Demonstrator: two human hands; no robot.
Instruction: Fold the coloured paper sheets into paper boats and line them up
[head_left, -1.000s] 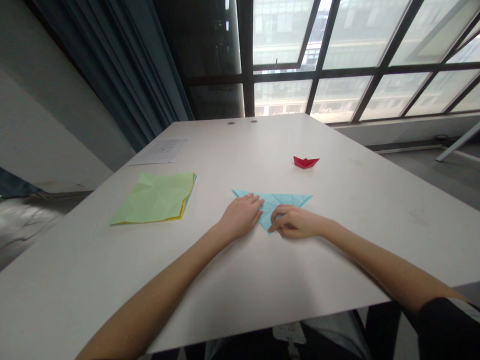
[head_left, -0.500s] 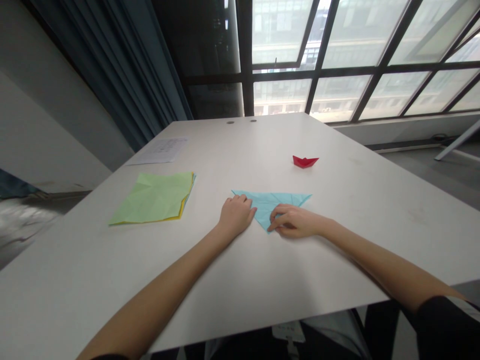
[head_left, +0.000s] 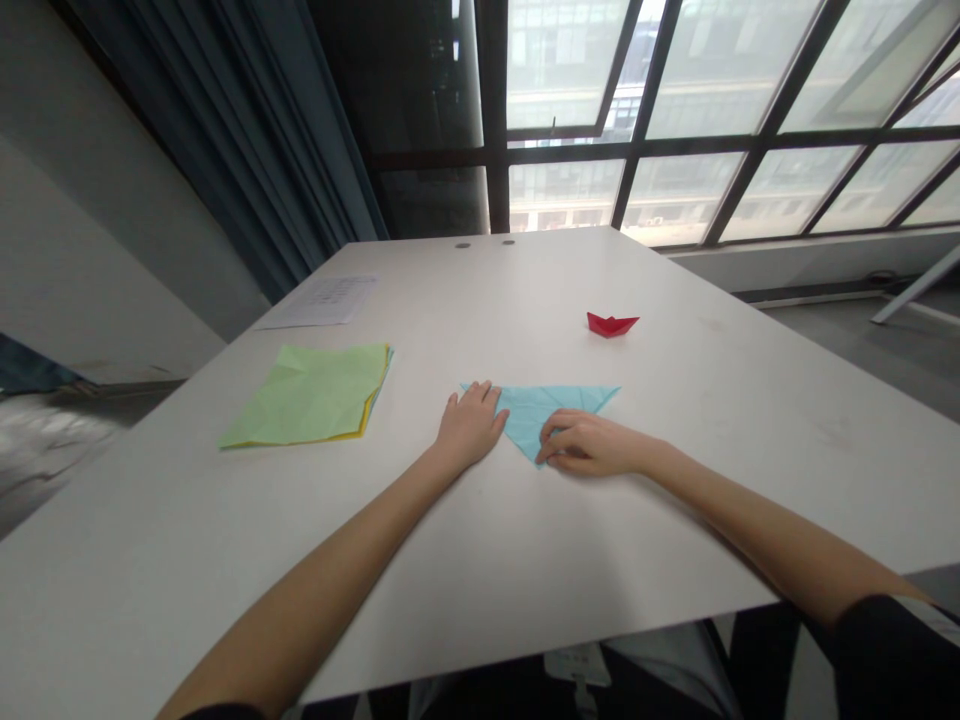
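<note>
Blue paper [head_left: 551,410], one piece folded to a triangle with its tip toward the person, is laid flat near the middle of one white table [head_left: 675,500]. By this table most of the view is filled. On its left part one stack of coloured sheets [head_left: 311,393] is seen: a creased green sheet on top, yellow under it, a thin blue edge at the right side; the number of sheets cannot be counted. Behind the stack one white printed sheet [head_left: 322,300] is placed, and its writing is too small to be read.

Two bare hands are held on the blue paper. The left hand [head_left: 469,425] is spread flat, fingers stretched, on the left corner. The right hand [head_left: 589,443] is curled, fingertips set on the paper beside the lower tip; whether the edge is pinched cannot be told.

One small red paper boat [head_left: 611,323] is standing beyond the triangle, well apart. No brand or label is seen.
</note>
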